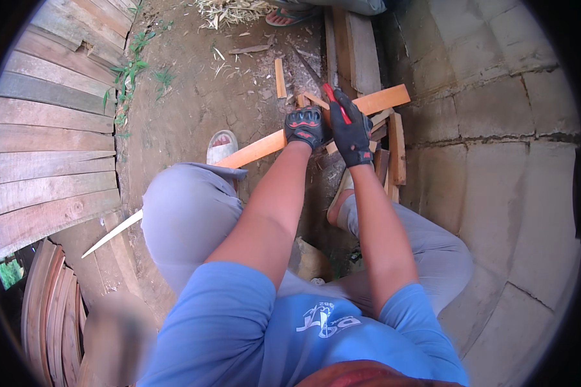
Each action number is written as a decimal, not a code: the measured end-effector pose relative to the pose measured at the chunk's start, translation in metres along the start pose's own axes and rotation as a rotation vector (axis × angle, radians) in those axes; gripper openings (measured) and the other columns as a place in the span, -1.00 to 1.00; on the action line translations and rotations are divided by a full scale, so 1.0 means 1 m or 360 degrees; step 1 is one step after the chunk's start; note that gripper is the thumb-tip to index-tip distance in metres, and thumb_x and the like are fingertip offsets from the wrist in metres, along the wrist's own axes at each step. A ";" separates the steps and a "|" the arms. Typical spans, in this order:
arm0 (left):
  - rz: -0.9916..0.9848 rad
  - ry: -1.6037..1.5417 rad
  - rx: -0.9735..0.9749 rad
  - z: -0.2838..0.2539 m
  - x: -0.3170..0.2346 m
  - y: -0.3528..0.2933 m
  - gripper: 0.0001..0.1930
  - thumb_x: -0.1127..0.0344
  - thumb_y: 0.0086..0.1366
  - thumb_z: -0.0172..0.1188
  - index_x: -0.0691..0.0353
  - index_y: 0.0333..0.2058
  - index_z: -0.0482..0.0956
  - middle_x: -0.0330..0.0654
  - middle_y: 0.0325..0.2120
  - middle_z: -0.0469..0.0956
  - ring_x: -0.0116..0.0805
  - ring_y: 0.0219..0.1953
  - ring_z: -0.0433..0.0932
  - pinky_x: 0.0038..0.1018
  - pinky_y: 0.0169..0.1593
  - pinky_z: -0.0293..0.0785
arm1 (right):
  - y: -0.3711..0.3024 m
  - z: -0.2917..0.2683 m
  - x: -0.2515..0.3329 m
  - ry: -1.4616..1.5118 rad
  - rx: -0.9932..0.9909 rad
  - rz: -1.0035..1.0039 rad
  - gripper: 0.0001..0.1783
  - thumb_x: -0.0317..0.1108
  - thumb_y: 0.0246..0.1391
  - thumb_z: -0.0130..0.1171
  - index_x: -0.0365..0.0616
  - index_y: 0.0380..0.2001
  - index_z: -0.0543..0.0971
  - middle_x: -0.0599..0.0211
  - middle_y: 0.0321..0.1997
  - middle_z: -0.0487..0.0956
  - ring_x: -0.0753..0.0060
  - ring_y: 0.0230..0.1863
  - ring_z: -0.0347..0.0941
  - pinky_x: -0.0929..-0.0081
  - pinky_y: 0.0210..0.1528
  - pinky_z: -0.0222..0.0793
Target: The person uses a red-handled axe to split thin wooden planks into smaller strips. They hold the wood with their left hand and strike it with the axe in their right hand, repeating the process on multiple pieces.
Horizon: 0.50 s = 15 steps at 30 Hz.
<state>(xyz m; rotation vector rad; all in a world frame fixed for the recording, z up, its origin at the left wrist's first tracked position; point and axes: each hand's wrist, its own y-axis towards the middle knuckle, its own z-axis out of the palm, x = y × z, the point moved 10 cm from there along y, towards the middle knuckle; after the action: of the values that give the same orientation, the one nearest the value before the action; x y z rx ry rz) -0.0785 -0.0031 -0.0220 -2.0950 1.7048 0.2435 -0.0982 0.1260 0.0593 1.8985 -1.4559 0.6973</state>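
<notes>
A long, pale orange wooden plank (255,149) lies slantwise in front of me, rising from beside my left foot to the right. My left hand (305,126), in a black glove with red marks, is closed on the plank near its middle. Close beside it, my gloved right hand (352,132) grips the red handle (337,103) of a bladed tool. Its long, narrow, dark blade (306,64) points forward and slightly left; I cannot tell whether it is a saw or a knife. The plank's right end (387,99) sticks out past my right hand.
Stacked boards (32,148) stand along the left, and a block wall (497,174) along the right. Wood offcuts (397,148) lie by my right foot. Ahead are a timber beam (361,51), wood shavings (229,11) and another person's sandalled foot (290,17).
</notes>
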 end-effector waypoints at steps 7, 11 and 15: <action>0.0027 0.0030 0.0112 -0.003 -0.006 0.004 -0.42 -0.20 0.38 0.16 0.20 0.02 0.76 0.12 0.03 0.74 0.06 0.10 0.73 -0.06 0.21 0.60 | -0.025 -0.011 -0.006 0.0201 0.0049 0.0009 -0.48 -0.10 0.48 0.22 -0.04 0.38 0.59 -0.05 0.28 0.68 0.00 0.35 0.60 0.18 0.35 0.49; 0.0010 -0.0004 -0.0137 -0.002 0.002 0.002 -0.54 -0.03 0.19 0.35 0.18 -0.08 0.78 0.05 -0.07 0.77 -0.01 0.01 0.76 -0.12 0.11 0.64 | -0.027 -0.011 -0.003 0.0106 0.0092 -0.0031 -0.49 -0.13 0.50 0.19 -0.03 0.40 0.57 -0.02 0.20 0.72 0.05 0.20 0.69 0.21 0.22 0.54; 0.0019 -0.0075 -0.0084 -0.002 -0.003 -0.004 -0.60 0.01 0.19 0.33 0.15 -0.13 0.78 0.00 -0.12 0.77 -0.05 -0.03 0.77 -0.12 0.04 0.65 | -0.031 -0.012 -0.005 0.0004 0.0051 -0.0058 -0.50 -0.15 0.50 0.18 -0.02 0.41 0.57 0.03 0.07 0.77 0.18 -0.03 0.76 0.24 0.03 0.58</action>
<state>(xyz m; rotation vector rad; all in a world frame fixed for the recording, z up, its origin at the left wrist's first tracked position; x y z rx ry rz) -0.0751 -0.0003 -0.0182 -2.1002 1.7017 0.3420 -0.0701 0.1434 0.0583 1.9425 -1.4130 0.7097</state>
